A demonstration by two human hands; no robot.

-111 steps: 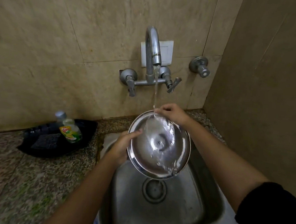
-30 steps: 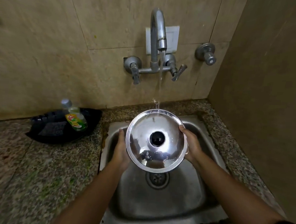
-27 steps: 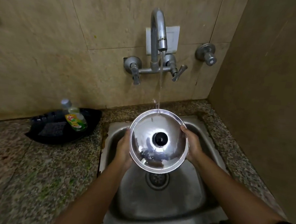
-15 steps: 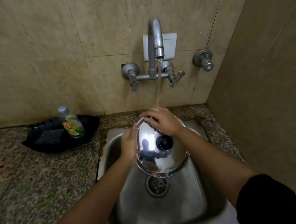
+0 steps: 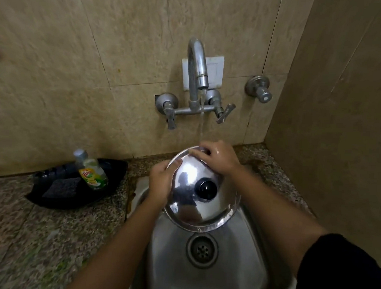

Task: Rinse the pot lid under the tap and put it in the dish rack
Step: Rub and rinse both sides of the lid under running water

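Pot lid, round and shiny steel [image 5: 195, 202], with a black round knob [image 5: 205, 189] in its middle, is held over the steel sink [image 5: 233, 269], right above the round drain [image 5: 202, 250].

The left hand [image 5: 160, 182] is closed on the rim at 9 o'clock of the lid, with the thumb lying on top of the shiny side. The right hand [image 5: 217, 159] is curled over the far rim at about 12 o'clock, fingers bent down on the steel. Both hands are clamped on the lid, near each other but not touching.

The lid is tilted, and its knob side faces up toward the camera. The far edge is higher than the near edge. It is round, so it has no long side.

A thin stream of water [image 5: 201, 122] falls from the curved silver tap [image 5: 197, 73] at 12 o'clock and lands by the right hand's fingers.

At 9 o'clock, on the speckled stone counter [image 5: 34, 235], sits a black tray [image 5: 75, 182]. In it stands a small clear bottle of yellow-green soap [image 5: 91, 171] with a red and yellow label. The writing is too blurry to read. A dark scrub pad [image 5: 62, 186] lies beside the bottle.
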